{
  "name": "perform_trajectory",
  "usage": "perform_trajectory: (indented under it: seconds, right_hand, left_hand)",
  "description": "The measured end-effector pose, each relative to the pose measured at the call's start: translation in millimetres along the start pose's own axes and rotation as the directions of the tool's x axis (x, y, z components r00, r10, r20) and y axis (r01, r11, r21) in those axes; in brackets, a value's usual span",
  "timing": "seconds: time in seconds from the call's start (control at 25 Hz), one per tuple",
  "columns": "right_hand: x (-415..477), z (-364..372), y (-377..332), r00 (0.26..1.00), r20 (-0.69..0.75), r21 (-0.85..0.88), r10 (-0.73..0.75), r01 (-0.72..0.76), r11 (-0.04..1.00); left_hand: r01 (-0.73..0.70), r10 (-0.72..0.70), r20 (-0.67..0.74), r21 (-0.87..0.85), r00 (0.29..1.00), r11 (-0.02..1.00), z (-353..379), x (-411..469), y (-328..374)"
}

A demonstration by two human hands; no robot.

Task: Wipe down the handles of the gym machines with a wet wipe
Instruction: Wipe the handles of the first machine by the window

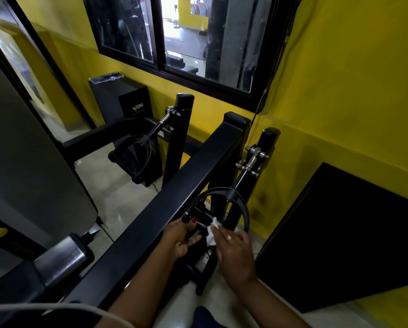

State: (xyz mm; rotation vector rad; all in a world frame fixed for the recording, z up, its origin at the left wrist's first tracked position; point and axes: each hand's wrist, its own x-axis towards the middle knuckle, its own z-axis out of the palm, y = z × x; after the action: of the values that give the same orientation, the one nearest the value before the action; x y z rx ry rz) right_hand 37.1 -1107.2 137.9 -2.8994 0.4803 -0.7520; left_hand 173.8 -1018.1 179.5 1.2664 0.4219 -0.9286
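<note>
The black machine beam [174, 197] runs diagonally through the view. To its right hangs the handle [200, 214] (set inside a ring). The left hand [183, 237] curls its fingers round the handle. The right hand [233, 252], fingers close together, pinches the white wipe [213, 229] against the handle.

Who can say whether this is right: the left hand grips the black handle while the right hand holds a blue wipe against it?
Not quite: the head view shows the wipe is white, not blue. The rest stands: the left hand grips the black handle while the right hand holds the wipe against it.
</note>
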Motion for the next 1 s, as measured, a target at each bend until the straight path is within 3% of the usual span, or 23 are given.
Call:
perform_trajectory:
  seconds: [0.08,0.2,0.32,0.44,0.6,0.68,0.84,1.0]
  right_hand:
    - [22.9,5.9,-11.3,0.998,0.057,0.087,0.004,-0.009,0.996]
    - [22.8,7.7,-2.1,0.982,0.093,0.037,-0.162,0.16,0.986]
    - [-14.4,-3.1,32.0,0.968,-0.017,0.021,-0.25,0.25,0.968]
    - [-26.4,-7.5,41.6,0.975,-0.045,0.029,-0.216,0.217,0.976]
    - [13.1,10.9,5.4,0.997,0.046,0.084,-0.068,0.064,0.994]
    - [16.4,13.2,6.4,0.993,0.064,0.077,-0.103,0.098,0.992]
    - [-12.0,1.9,34.7,0.953,-0.009,0.037,-0.302,0.303,0.952]
    - [5.3,8.9,12.2,0.985,0.016,0.067,-0.174,0.173,0.983]
  left_hand:
    - [0.005,-0.005,0.002,0.011,1.0,1.0,1.5,2.2,-0.1]
    - [0.001,-0.001,0.005,-0.079,1.0,0.997,3.3,0.0,-0.3]
    - [-0.004,0.003,-0.011,-0.109,1.0,0.994,5.1,3.2,-2.7]
    - [0.044,-0.045,-0.021,-0.057,0.999,0.997,14.5,-0.4,-6.6]
    - [0.065,-0.067,0.083,0.031,0.994,0.997,29.7,-23.0,-11.4]
    - [0.031,-0.032,0.005,0.025,0.999,0.999,26.5,-13.0,-13.9]
    - [0.05,-0.052,-0.095,-0.028,0.994,0.998,19.6,4.0,-10.7]
    - [0.016,-0.017,0.03,0.021,0.999,1.0,16.3,-1.7,-11.5]
